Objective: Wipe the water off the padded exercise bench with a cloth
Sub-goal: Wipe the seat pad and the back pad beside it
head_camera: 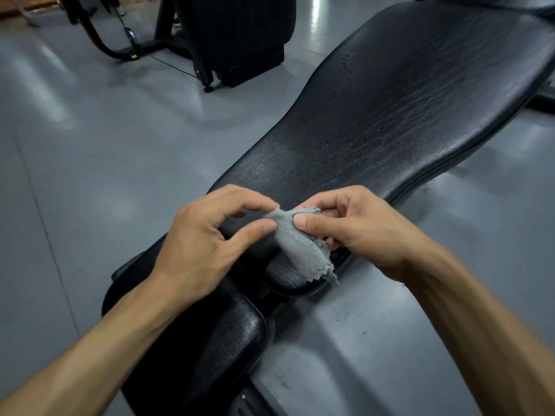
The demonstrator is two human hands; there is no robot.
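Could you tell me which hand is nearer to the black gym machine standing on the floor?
Left. The left hand is below and slightly left of the gym machine; the right hand is farther to the right, pinching the grey cloth.

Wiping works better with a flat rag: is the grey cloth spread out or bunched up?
Bunched. The grey cloth hangs crumpled between the right hand and left hand, not laid flat on the bench.

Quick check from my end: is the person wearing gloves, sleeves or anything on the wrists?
No. The left hand and right hand are bare, without gloves, rings, watch or bands. Both forearms are uncovered to the frame edge; no sleeve shows. Fingernails are short and unpainted.
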